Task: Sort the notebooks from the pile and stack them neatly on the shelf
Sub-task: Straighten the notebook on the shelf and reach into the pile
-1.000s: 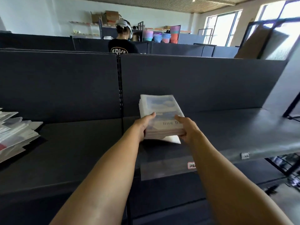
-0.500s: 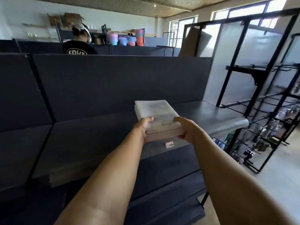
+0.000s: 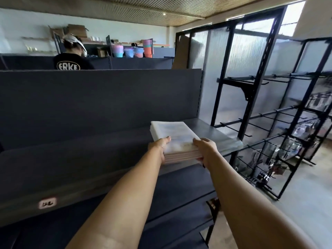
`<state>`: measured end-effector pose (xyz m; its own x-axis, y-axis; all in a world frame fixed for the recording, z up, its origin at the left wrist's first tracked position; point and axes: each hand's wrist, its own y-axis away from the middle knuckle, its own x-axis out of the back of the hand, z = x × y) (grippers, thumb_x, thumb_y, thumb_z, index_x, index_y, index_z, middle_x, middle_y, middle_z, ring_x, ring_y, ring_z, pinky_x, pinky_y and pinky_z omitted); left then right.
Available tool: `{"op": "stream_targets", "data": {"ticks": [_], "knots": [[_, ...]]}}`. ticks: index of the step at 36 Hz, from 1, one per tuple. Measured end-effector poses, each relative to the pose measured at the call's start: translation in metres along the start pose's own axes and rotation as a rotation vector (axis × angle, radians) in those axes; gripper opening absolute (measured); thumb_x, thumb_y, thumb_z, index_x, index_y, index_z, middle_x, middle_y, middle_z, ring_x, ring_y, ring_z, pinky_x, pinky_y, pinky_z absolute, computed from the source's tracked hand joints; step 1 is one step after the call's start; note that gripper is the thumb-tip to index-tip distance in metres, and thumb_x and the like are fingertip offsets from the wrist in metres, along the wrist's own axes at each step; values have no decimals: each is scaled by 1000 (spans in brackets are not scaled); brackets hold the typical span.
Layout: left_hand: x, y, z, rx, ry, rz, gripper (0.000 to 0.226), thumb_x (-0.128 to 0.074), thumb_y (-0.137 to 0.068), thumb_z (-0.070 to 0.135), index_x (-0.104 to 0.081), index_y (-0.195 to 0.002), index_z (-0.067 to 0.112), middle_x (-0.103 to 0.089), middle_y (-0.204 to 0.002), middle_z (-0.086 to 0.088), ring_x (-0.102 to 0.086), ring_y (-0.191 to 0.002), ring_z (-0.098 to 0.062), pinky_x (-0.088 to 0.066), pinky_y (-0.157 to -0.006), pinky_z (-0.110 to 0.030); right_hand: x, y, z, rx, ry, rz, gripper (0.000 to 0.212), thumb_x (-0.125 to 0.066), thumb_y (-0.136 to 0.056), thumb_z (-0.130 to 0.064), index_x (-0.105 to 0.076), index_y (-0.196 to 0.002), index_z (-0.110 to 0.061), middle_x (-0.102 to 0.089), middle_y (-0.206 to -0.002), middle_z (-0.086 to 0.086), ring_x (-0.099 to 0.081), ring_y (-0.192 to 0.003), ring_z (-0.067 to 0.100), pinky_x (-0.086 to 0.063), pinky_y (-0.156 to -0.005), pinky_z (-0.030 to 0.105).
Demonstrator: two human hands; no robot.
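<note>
On my feed, 2 bare hands hold a stack of notebooks [image 3: 177, 139] over the right end of a dark grey shelf [image 3: 75, 159]. My left hand [image 3: 159, 148] clamps the stack's near left corner, thumb on the top cover and the other fingers hidden beneath. My right hand [image 3: 205, 150] clamps the near right corner, fingers curled over the top cover and down the side. The stack is level, wrapped in pale, cloudy plastic, with pinkish page edges showing along the near side. I cannot tell whether its underside touches the shelf or hangs just above it; the far end of the stack sits over the shelf board, and the near edge sits about at the board's front lip.

A small white-and-red label [image 3: 47, 202] is fixed to the shelf's front edge, well to the left of the hands. A tall dark back panel [image 3: 100, 97] rises behind the shelf. Just right of the shelf stands a black metal rack [image 3: 251, 108] with hooks, backed by ribbed translucent sheets; small packaged goods hang on its lower right. Beyond the panel, a person in a black shirt [image 3: 71, 62] faces away, with stacked coloured tubs [image 3: 133, 51] further back.
</note>
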<state>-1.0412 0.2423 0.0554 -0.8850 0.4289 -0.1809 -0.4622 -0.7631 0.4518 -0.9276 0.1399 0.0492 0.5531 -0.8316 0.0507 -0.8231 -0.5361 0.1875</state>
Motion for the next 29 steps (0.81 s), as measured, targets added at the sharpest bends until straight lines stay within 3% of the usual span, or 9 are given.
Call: {"op": "stream_targets", "data": {"ticks": [3,6,9,12,14,17,22,26,29], "knots": [[-20,-17,4,-1,5,-18,59,-73,-84,29,-50,-133,5,-60,-126,-16,-61,-111,-34,-49,-96,-46,10,-27,-5,39,61,28,6,-61,-89,-24,-63,-87,-19,-57,-72,2,-56,-71,22,-42,-54,26],[-35,-35,7,12,9,-42,57,-73,-84,29,-53,-131,3,-62,-123,-17,-62,-110,-34,-50,-95,-45,14,-53,-14,29,113,80,24,-48,-91,-27,-56,-72,-14,-56,-74,5,-57,-80,28,-49,-61,34],[-52,-53,10,4,31,-43,54,-73,-84,29,-56,-128,3,-64,-120,-17,-63,-108,-34,-50,-95,-44,19,-76,-23,30,178,99,23,-46,-88,-24,-53,-68,-15,-57,-80,9,-59,-85,31,-52,-70,41],[-71,-68,13,-5,32,-32,54,-70,-86,33,-54,-129,6,-63,-120,-16,-62,-107,-33,-50,-95,-41,25,-99,-25,69,256,85,16,-50,-82,-16,-65,-79,-16,-61,-83,8,-62,-89,31,-53,-82,45],[-81,-76,15,-3,34,-13,56,-70,-85,34,-52,-131,6,-62,-121,-15,-62,-106,-33,-50,-96,-42,28,-116,-23,81,226,81,23,-49,-81,-12,-70,-91,-14,-61,-79,7,-60,-81,28,-52,-75,41],[-94,-84,20,20,42,-19,50,-68,-87,28,-54,-129,6,-63,-120,-16,-63,-106,-33,-50,-96,-42,32,-138,-20,60,167,77,23,-49,-82,-11,-70,-91,-13,-60,-76,6,-57,-77,26,-47,-68,37],[-117,-93,23,14,-64,-34,36,-66,-84,13,-61,-118,3,-66,-113,-16,-65,-100,-32,-52,-94,-42,39,-170,-21,34,159,68,29,-49,-83,-17,-70,-104,-20,-65,-91,6,-63,-94,32,-51,-88,44],[-135,-101,18,-41,-123,59,38,-68,-83,10,-60,-119,4,-66,-111,-14,-64,-101,-32,-52,-93,-41,47,-196,-17,33,185,28,18,-49,-79,-16,-66,-85,-19,-67,-88,9,-64,-90,33,-54,-87,48],[-147,-110,18,-88,-128,136,45,-68,-84,9,-52,-126,2,-63,-115,-16,-61,-104,-33,-51,-90,-38,49,-207,-17,18,170,-17,27,-50,-81,-15,-67,-101,-21,-68,-97,10,-64,-98,35,-52,-90,49]]}}
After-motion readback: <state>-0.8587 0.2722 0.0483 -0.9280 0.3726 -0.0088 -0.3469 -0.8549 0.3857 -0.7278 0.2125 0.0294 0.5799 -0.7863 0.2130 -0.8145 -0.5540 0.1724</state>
